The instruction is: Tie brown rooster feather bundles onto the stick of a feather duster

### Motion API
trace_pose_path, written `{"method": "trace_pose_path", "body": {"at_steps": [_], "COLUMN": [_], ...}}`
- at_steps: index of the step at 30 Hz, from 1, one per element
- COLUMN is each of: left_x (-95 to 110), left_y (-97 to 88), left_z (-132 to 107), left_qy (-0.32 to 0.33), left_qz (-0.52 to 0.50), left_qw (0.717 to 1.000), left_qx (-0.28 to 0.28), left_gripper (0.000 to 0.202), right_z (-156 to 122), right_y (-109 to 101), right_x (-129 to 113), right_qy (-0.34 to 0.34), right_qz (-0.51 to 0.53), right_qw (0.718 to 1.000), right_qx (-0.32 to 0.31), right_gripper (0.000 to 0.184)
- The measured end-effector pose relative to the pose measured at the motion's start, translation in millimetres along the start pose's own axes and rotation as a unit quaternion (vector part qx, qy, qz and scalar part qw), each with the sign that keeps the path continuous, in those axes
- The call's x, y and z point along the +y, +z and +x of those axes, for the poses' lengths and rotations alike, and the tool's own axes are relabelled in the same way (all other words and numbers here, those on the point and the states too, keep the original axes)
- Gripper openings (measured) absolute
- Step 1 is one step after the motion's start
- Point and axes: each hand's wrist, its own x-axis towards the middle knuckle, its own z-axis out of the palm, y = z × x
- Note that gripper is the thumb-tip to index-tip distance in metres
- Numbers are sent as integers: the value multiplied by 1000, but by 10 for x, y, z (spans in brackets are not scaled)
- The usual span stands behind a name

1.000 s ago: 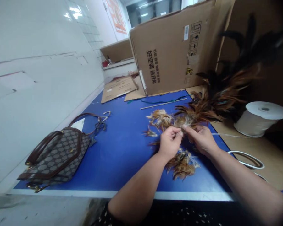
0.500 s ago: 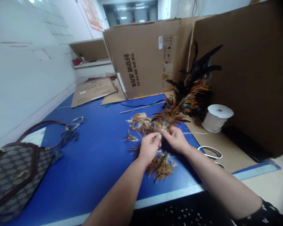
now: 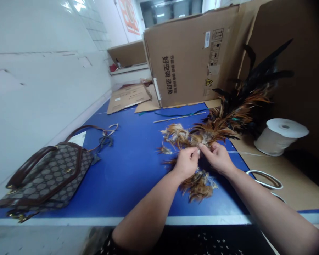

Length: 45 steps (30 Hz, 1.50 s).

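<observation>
My left hand (image 3: 186,163) has its thumb and fingers pinched together at the near end of a feather bundle; what lies in the pinch is too small to make out. Close beside it, my right hand (image 3: 218,157) is closed on the quill ends of the brown feathers (image 3: 211,131). Long black feathers (image 3: 263,79) rise behind, toward the cardboard. Loose tan feathers lie in one pile (image 3: 175,134) beyond my left hand and another pile (image 3: 198,187) below my hands. A small feather tuft (image 3: 165,149) lies to the left. Thin white thread (image 3: 244,153) runs between my right hand and the spool.
A white spool (image 3: 287,128) stands at right on cardboard, near white loop handles (image 3: 267,179), perhaps scissors. A patterned handbag (image 3: 66,173) lies on the blue table (image 3: 127,170) at left. Tall cardboard boxes (image 3: 188,67) wall the back and right. A thin stick (image 3: 179,117) lies behind the feathers.
My view has turned to the left, so everything sits further right and more of the handbag shows. Both hands stay pinched at the same spot on the feathers, with little visible movement.
</observation>
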Motion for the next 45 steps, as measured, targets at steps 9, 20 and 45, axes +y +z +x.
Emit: {"method": "trace_pose_path", "body": {"at_steps": [9, 20, 45], "left_x": [71, 247, 428], "left_y": [-206, -452, -921], "left_z": [131, 256, 303], "left_qy": [-44, -8, 132], "left_qz": [-179, -342, -370], "left_qw": [979, 916, 853], "left_qx": [88, 208, 342], "left_gripper": [40, 40, 24], "right_z": [34, 13, 57], "right_y": [-131, -92, 48], "right_x": [21, 193, -285], "right_qy": [-42, -162, -230], "right_qz": [41, -352, -400], "right_qw": [998, 922, 843], "right_qx": [19, -28, -276], "right_gripper": [39, 18, 19]}}
